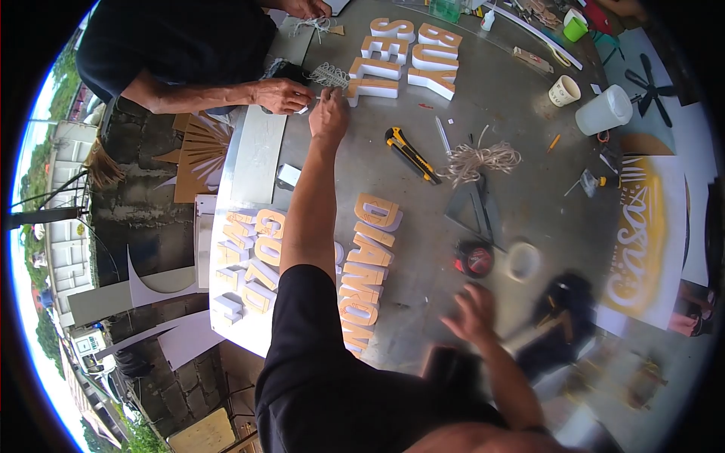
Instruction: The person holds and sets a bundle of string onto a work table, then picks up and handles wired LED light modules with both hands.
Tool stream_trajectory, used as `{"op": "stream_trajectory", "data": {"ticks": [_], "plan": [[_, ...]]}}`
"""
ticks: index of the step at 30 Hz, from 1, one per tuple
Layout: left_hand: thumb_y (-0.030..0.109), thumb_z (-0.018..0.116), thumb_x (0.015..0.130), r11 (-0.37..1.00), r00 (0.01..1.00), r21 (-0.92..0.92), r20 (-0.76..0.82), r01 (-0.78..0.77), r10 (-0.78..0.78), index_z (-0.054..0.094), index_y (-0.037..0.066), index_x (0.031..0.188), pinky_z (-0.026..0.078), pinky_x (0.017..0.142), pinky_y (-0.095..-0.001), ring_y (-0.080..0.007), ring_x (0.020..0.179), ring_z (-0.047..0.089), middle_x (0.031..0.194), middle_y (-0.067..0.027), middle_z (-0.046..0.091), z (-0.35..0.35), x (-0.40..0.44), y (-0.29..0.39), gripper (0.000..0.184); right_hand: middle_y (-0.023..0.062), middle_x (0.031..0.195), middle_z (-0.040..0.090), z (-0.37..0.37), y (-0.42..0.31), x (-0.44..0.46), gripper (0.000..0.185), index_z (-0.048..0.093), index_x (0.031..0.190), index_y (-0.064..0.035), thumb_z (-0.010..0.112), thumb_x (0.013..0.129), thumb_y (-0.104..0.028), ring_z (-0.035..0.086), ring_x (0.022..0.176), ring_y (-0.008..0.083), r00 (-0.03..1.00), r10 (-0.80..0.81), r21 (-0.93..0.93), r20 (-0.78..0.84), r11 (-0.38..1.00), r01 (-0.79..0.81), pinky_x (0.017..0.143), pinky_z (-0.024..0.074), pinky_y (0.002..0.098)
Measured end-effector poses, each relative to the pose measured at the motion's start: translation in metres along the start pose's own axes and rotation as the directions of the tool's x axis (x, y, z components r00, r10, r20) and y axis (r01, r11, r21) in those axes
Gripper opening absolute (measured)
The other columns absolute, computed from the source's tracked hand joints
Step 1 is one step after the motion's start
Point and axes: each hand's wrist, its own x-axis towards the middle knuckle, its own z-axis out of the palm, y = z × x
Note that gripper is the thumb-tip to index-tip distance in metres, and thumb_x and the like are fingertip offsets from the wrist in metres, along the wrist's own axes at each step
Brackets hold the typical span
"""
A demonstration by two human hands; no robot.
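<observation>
My left hand (330, 117) reaches far across the table, its fingertips pinched together beside a co-worker's hand (283, 96). What it pinches is too small to make out. A bundle of looped thin wire (329, 75) lies just beyond it, near the cut-out letters SELL (377, 60) and BUY (435, 60), which have tan faces and white sides. Slightly blurred, my right hand (473, 313) hovers with fingers spread and nothing in it, near a red and black tape measure (474, 259) and a roll of tape (522, 261).
A yellow utility knife (411, 155), a bundle of pale cord (483, 158) and a set square (474, 208) lie mid-table. More letters (366, 272) stand under my left arm. A paper cup (564, 91) and a translucent container (604, 110) stand at the right.
</observation>
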Motion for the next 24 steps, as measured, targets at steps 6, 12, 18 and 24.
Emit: {"op": "stream_trajectory", "data": {"ticks": [6,12,18,24], "plan": [[0.016,0.056,0.097,0.961,0.971,0.169,0.056,0.22,-0.233,0.067,0.006,0.115,0.058,0.092,-0.0444,-0.0328,0.11,0.069,0.126,-0.0135,0.065,0.006,0.003,-0.011,0.023,0.0155,0.141,0.049,-0.001,-0.001,0.001,0.068,0.051,0.133,-0.0156,0.074,0.084,-0.057,0.048,0.128,0.0402,1.0,0.01,-0.007,0.013,1.0,-0.01,0.108,0.0383,0.0563],[0.019,0.059,0.096,0.934,0.939,0.117,0.041,0.336,-0.343,0.072,0.003,0.098,0.057,0.086,-0.0428,-0.0336,0.106,0.071,0.112,-0.0148,0.073,-0.031,-0.04,-0.018,0.021,0.0169,0.141,0.049,0.002,0.002,-0.001,0.07,0.051,0.134,-0.0151,0.074,0.083,-0.057,0.048,0.129,0.0411,1.0,-0.004,-0.009,-0.003,1.0,0.004,0.108,0.0375,0.0567],[0.026,0.063,0.103,0.155,0.815,-0.841,0.432,0.519,-0.386,0.064,-0.003,0.115,0.055,0.07,-0.0305,-0.0146,0.077,0.066,0.088,-0.0036,0.062,-0.091,-0.094,-0.035,0.032,0.0179,0.14,0.05,0.002,0.002,-0.001,0.069,0.051,0.132,-0.0136,0.074,0.083,-0.056,0.048,0.129,0.0418,1.0,0.009,-0.003,0.021,1.0,-0.009,0.109,0.0368,0.0563],[0.022,0.061,0.105,0.045,0.729,-0.767,0.587,0.64,-0.351,0.062,0.001,0.12,0.055,0.075,-0.0284,-0.0132,0.079,0.065,0.092,-0.0012,0.063,-0.098,-0.133,-0.03,0.026,0.0171,0.141,0.049,0.001,-0.001,0.001,0.063,0.054,0.128,-0.0128,0.076,0.083,-0.052,0.047,0.13,0.0413,1.0,-0.008,0.001,-0.014,1.0,0.008,0.109,0.0362,0.0554]]}}
